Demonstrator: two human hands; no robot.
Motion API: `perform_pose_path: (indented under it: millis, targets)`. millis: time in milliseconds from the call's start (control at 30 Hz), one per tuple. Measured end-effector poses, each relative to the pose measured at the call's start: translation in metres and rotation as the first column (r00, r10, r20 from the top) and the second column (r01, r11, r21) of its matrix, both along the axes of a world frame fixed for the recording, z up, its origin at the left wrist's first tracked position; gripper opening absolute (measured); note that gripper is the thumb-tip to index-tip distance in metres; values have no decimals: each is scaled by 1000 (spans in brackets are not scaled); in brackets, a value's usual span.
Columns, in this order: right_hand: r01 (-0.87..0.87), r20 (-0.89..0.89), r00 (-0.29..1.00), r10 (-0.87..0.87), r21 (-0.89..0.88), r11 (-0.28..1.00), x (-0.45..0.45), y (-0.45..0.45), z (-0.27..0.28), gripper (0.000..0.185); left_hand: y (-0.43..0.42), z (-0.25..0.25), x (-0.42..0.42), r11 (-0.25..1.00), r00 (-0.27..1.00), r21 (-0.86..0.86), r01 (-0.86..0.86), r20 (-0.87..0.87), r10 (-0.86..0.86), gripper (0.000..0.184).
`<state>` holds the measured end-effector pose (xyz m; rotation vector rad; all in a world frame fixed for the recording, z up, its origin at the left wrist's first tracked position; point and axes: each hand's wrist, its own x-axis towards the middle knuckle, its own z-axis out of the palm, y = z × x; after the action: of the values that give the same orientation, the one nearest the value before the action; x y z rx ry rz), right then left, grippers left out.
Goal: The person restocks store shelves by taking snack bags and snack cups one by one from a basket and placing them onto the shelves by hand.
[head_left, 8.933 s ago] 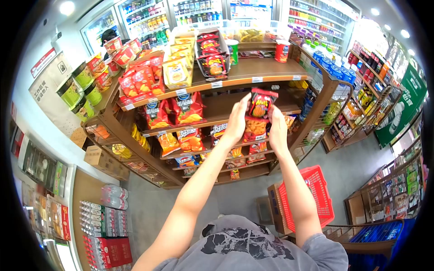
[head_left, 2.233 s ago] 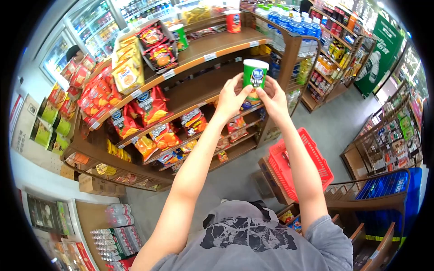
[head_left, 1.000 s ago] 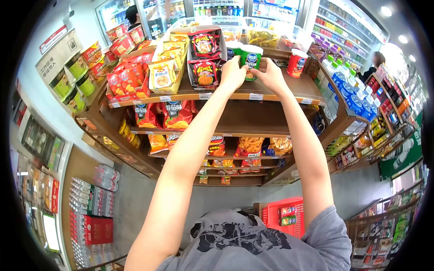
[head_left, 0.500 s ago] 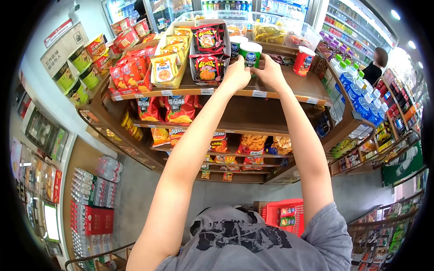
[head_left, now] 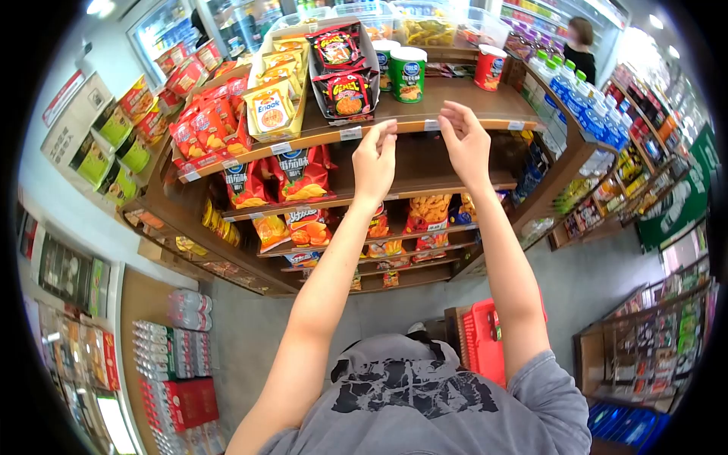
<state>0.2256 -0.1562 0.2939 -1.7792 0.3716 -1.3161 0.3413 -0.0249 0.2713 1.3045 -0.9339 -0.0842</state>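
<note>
Two green cans stand side by side on the top shelf; the front green can (head_left: 408, 74) is upright beside the box of black-and-red snack packs (head_left: 346, 95). A red can (head_left: 490, 68) stands farther right on that shelf. Just in front of the shelf edge, my left hand (head_left: 374, 158) is raised, its fingers slightly curled and apart, holding nothing. My right hand (head_left: 464, 140) is level with it on the right, empty, with fingers bent and thumb apart. Neither hand touches a can.
A red basket (head_left: 484, 341) sits low at the right, partly behind my right arm. Yellow snack packs (head_left: 273, 110) and red bags (head_left: 303, 173) fill the shelving's left side. Blue-capped bottles (head_left: 595, 114) line the right rack. Another person (head_left: 580, 51) stands behind it.
Both hands have let go of the front green can and drawn back toward me, below the top shelf's edge. The can now stands on the shelf. The view has shifted slightly.
</note>
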Motion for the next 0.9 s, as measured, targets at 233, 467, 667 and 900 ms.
perform_pose_path:
  millis: [233, 467, 667, 900]
  targets:
    - [46, -19, 999, -44, 166, 985, -37, 65, -67, 25, 55, -58, -8, 984, 981, 97, 148, -143, -133, 24]
    - [194, -66, 981, -183, 417, 888, -101, 130, -137, 25, 95, -118, -45, 914, 921, 183, 361, -223, -319, 26]
    - [277, -108, 959, -262, 550, 788, -176, 174, -180, 26, 109, -152, -93, 823, 823, 186, 536, -331, -461, 26]
    - [429, -189, 887, -422, 677, 598, -272, 197, -218, 25, 101, -174, -161, 707, 724, 229, 669, -414, -551, 26]
